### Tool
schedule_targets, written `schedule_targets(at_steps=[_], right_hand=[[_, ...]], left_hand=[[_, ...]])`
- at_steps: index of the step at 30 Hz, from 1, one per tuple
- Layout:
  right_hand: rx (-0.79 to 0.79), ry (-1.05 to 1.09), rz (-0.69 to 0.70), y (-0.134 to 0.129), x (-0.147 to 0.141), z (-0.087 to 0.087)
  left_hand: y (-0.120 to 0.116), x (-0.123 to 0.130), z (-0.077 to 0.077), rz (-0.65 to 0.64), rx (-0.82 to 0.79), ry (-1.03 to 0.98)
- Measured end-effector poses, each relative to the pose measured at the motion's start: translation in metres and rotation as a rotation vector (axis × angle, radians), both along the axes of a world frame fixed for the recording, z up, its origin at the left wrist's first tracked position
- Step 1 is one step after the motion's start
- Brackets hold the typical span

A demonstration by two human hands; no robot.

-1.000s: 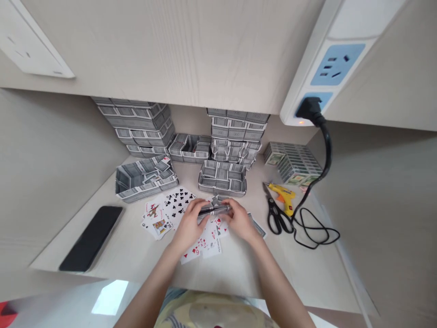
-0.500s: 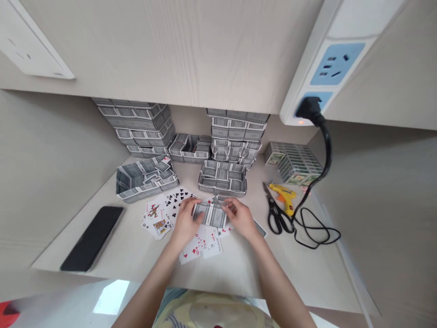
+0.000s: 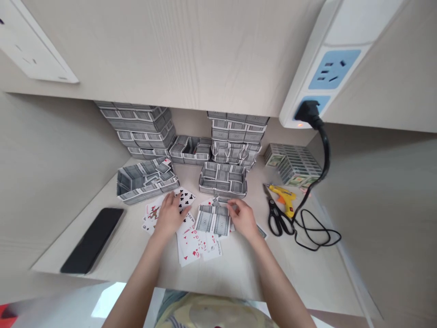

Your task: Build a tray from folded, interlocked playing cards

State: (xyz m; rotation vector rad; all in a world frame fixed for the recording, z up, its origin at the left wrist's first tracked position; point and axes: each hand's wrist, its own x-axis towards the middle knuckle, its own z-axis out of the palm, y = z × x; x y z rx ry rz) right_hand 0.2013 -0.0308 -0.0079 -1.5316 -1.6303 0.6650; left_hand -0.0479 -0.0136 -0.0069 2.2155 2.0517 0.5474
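My left hand point(image 3: 169, 213) rests with its fingers apart over the face-up black-suit cards point(image 3: 186, 197), holding nothing. A piece of grey-backed cards point(image 3: 213, 220) lies between my hands, over face-up red cards point(image 3: 191, 246). My right hand point(image 3: 241, 216) pinches at the upper right corner of this piece, thumb and forefinger close together. Behind the hands stands an open box made of cards point(image 3: 222, 187). Another open card box point(image 3: 146, 193), with loose folded cards inside, sits at the left.
Stacked card boxes point(image 3: 239, 132) stand at the back. To the right lie black scissors point(image 3: 280, 221), a yellow glue gun point(image 3: 286, 196) and a looped black cable point(image 3: 317, 248). A phone point(image 3: 92, 240) lies at the left. A power strip point(image 3: 327, 68) hangs above.
My left hand has let go of the grey-backed piece and moved left onto the face-up cards, its fingers spreading. The piece has shifted slightly right, and my right hand stays at its edge.
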Motion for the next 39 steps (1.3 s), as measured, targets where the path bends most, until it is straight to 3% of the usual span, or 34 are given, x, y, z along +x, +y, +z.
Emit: schedule_targets(at_steps=[6,11,18,22,26,31,33,37,39], right_hand=[[0.01,0.005,0.0,0.0,0.0,0.0],[0.038,0.039,-0.008,0.0,-0.001,0.004],[0.075,0.313,-0.172,0.0,-0.005,0.005],[0.142,0.336,-0.258,0.007,-0.003,0.015],[0.205,0.247,-0.288,0.02,0.003,0.032],[0.147,0.22,-0.117,0.032,0.004,0.057],[-0.001,0.325,0.014,0.029,-0.004,0.065],[-0.453,0.513,0.4,0.012,-0.027,0.065],[-0.514,0.584,0.449,0.005,-0.036,0.06]], left_hand=[[0.005,-0.005,0.009,0.001,-0.068,-0.04],[0.007,-0.004,0.007,-0.009,-0.067,-0.104],[-0.004,-0.001,0.022,-0.085,0.023,-0.182],[-0.013,0.004,0.032,-0.146,0.002,-0.327],[-0.019,0.007,0.033,-0.144,-0.026,-0.442],[-0.026,0.006,0.035,-0.148,-0.022,-0.555],[-0.032,0.009,0.04,-0.181,-0.006,-0.593],[-0.043,0.026,0.054,-0.301,0.009,-0.584],[-0.047,0.037,0.057,-0.351,-0.016,-0.533]])
